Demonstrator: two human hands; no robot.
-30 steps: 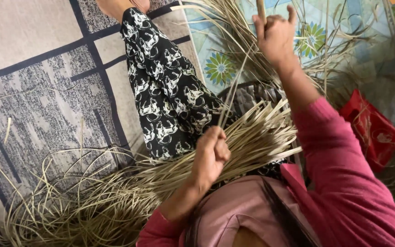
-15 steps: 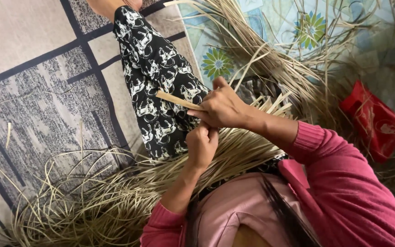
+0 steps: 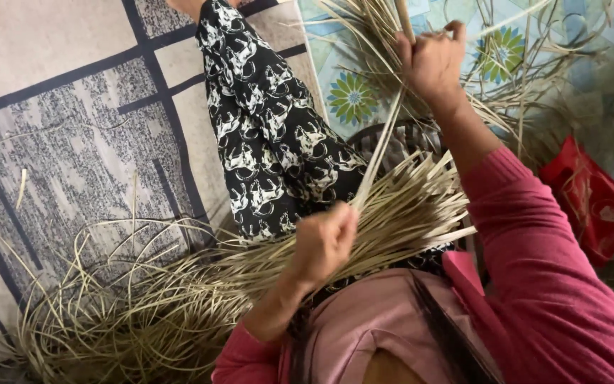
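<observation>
**A:** Head view, left to right: what lies at your far left?

**B:** A loose heap of pale reed strips [image 3: 115, 313] sprawls over the grey patterned mat [image 3: 58, 142]. Their near ends gather into a bundle across your lap, over the black-and-white printed trouser leg [image 3: 264, 135].

**A:** And your hands?

**B:** Your left hand [image 3: 323, 240] is fisted tight on the bundle where the strips converge, just above your pink top. Your right hand [image 3: 431, 60] is raised well apart from it, fingers pinched closed on a single strip [image 3: 380, 153], which runs taut between the two hands. A flat stick-like piece also shows at the right hand; whether it is a tool cannot be told.

**A:** Which step is this?

**B:** By appearance, one strip is being drawn out or split away from the bundle. Continuing would call for a firm left grip and a straight, even pull.

**A:** Farther right?

**B:** More strips on the floral sheet [image 3: 353, 96], and a red bag [image 3: 591, 203].
</observation>
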